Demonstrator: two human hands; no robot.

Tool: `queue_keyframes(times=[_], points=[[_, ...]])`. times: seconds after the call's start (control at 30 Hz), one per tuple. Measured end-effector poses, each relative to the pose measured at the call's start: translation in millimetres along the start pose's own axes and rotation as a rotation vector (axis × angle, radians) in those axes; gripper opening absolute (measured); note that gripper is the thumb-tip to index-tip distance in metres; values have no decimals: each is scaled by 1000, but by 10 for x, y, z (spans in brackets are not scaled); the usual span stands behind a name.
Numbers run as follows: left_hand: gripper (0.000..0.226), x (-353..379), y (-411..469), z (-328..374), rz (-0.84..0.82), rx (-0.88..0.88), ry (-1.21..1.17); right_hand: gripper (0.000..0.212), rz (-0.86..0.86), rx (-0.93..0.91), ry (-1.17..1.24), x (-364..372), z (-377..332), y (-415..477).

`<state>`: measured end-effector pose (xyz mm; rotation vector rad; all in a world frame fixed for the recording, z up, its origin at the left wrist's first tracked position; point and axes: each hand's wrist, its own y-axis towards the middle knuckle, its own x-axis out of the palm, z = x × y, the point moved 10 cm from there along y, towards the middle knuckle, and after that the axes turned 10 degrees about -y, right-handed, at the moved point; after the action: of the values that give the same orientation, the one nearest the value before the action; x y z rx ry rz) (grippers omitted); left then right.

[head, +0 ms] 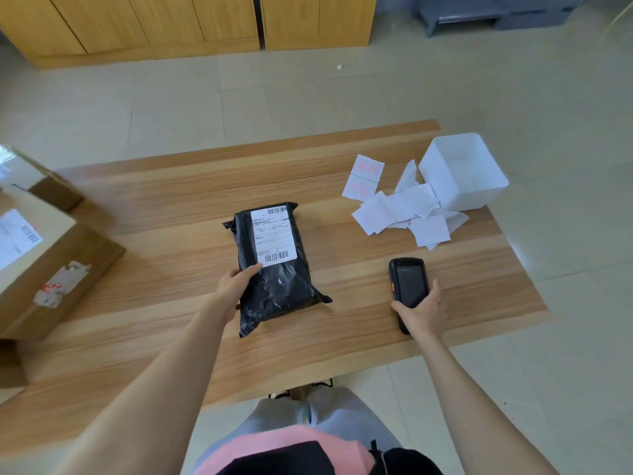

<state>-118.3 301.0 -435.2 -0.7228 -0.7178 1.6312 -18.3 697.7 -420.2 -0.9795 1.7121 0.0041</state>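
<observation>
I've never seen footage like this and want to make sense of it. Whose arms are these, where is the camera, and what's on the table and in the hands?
There is no machine here. The picture comes from one wide-angle camera worn on a person's head, looking forward and down, so the two bare arms are that person's own. The left hand grips the left edge of a black parcel, thumb on top. The parcel lies on the wooden table with its white shipping label facing up. The right hand holds a dark handheld scanner, screen up, apart from the parcel. Farther right, loose paper slips lie beside a white bin. Cardboard boxes sit at the table's left side.
</observation>
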Motion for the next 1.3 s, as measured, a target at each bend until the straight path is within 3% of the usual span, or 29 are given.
queue_keyframes(times=[0.37, 0.67, 0.87, 0.97, 1.03, 1.17, 1.3], points=[[49, 47, -91, -23, 9, 14, -1, 108, -72, -21, -140, 75, 53, 90], [48, -7, -87, 2, 10, 27, -14, 87, -248, 116, 383, 270, -108, -62], [53, -2, -111, 32, 7, 33, -32, 91, -400, 16, 648, 451, -824, -443], [58, -21, -101, 38, -3, 40, -17, 63, -570, -48, 825, 531, -1269, -733], [61, -27, -94, 39, -18, 45, 8, 54, -685, -58, 857, 614, -1471, -955], [63, -45, -105, 52, -36, 64, 14, 84, -816, -57, 833, 789, -1646, -1307], [65, -67, -105, 54, -46, 82, 6, 57, -874, -77, 767, 891, -1655, -1497]])
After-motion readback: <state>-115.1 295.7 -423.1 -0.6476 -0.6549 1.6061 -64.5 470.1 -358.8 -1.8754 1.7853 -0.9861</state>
